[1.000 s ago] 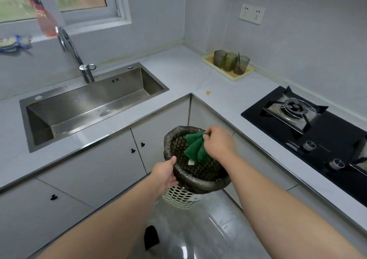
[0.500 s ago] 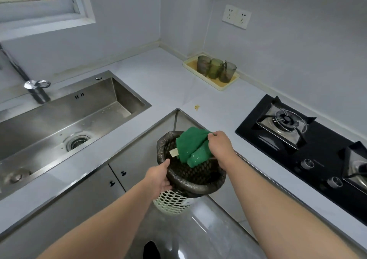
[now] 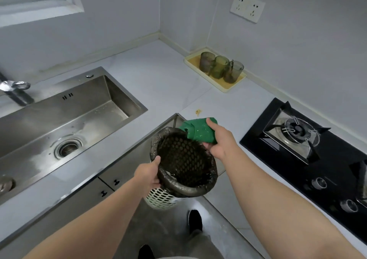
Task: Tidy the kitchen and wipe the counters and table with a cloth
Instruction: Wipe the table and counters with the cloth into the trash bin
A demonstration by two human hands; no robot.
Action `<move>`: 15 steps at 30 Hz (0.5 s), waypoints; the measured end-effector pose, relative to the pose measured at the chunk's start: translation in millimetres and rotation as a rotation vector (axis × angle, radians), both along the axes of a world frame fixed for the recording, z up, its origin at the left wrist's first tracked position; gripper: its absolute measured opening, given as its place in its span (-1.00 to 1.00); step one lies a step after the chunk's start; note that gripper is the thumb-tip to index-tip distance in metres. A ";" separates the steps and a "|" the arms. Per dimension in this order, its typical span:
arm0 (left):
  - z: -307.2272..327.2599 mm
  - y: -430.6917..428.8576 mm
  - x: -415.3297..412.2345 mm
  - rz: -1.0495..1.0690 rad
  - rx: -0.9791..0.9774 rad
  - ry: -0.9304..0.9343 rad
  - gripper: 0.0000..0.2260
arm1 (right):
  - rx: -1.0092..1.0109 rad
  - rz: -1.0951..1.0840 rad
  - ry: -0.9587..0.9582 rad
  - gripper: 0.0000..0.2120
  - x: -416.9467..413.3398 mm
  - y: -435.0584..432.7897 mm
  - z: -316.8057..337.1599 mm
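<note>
At centre frame, a little right of middle, we find the green cloth (image 3: 198,132) bunched and held in the air just above the far rim of the waste bin (image 3: 179,189), about level with the counter edge. Pale specks show on its upper face. We record the right hand (image 3: 220,142) gripping it, with the thumb laid across the top and the fingers curled underneath. The left hand (image 3: 148,176) grips the bin's near-left rim, thumb hooked over the edge; its fingers on the outer wall are hidden from us.

The bin is white lattice plastic, lined with a black bag (image 3: 156,139) rolled over the rim, and it is tilted with its mouth toward the camera. We cannot make out what lies at its bottom.

Just beyond the cloth, a small yellowish smear (image 3: 198,111) marks the pale counter (image 3: 158,79). Higher and to the right, a cream tray (image 3: 225,88) against the wall carries three smoky glasses (image 3: 207,61) in a close row. At right of frame sits a black hob (image 3: 297,165) with a burner (image 3: 296,129) and two knobs (image 3: 319,183). At left, a steel sink (image 3: 111,93) with a round drain (image 3: 67,149) shows wet marks, and a tap (image 3: 17,93) stands at the left edge.

A white socket (image 3: 247,7) is at upper right and a window frame (image 3: 39,6) at upper left. Grey cabinet doors (image 3: 83,203) and a dark shoe (image 3: 195,218) occupy the lower frame.
</note>
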State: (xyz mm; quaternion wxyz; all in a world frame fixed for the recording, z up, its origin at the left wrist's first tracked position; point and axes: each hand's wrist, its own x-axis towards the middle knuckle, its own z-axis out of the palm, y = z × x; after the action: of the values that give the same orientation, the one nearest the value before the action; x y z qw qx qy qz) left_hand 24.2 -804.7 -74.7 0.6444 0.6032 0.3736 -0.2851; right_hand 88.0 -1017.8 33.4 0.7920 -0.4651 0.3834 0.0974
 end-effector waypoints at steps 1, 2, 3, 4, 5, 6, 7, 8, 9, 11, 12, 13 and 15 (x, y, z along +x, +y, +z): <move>-1.1 0.0 2.7 0.015 0.005 0.004 -0.54 | -0.044 0.018 -0.002 -0.65 10.9 -4.5 -0.2; -2.4 -0.7 6.4 0.037 0.019 0.000 -0.55 | -0.095 0.038 -0.012 -0.70 24.0 -9.1 0.5; -2.4 0.7 8.5 0.049 0.034 0.000 -0.56 | -0.143 0.036 -0.031 -0.75 35.1 -12.4 0.9; -5.0 -1.0 12.5 0.074 0.050 -0.003 -0.56 | -0.205 0.049 -0.045 -0.78 50.5 -18.5 1.3; -7.2 -2.4 15.2 0.101 0.056 0.003 -0.56 | -0.281 0.064 -0.057 -0.81 65.9 -25.0 0.9; -6.1 -3.3 17.0 0.117 0.065 0.006 -0.55 | -0.364 0.075 -0.067 -0.82 80.7 -30.7 0.7; -5.1 -6.1 19.2 0.137 0.077 0.009 -0.55 | -0.446 0.083 -0.072 -0.80 95.2 -37.9 -0.6; -4.2 -10.5 21.9 0.155 0.099 0.011 -0.55 | -0.536 0.101 -0.079 -0.76 110.6 -45.8 -1.2; -3.7 -13.8 23.6 0.177 0.121 0.016 -0.56 | -0.627 0.119 -0.088 -0.72 123.4 -53.3 -1.6; 0.9 -21.6 29.3 0.229 0.171 0.011 -0.59 | -0.766 0.161 -0.111 -0.67 154.2 -68.3 -4.2; 5.6 -20.6 27.2 0.225 0.178 0.005 -0.60 | -0.849 0.176 -0.132 -0.66 160.1 -72.0 -3.7; 7.4 -22.8 28.0 0.232 0.188 -0.004 -0.61 | -0.932 0.211 -0.147 -0.65 170.2 -77.7 -6.9; 6.9 -31.7 31.1 0.291 0.218 -0.007 -0.62 | -1.127 0.301 -0.166 -0.63 193.6 -89.1 -18.9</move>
State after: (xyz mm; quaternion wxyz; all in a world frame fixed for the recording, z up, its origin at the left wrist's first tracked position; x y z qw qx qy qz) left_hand 55.3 -836.4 -67.8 0.6108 0.6102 0.4834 -0.1447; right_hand 281.6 -1106.9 14.5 0.4274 -0.8697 0.2424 -0.0468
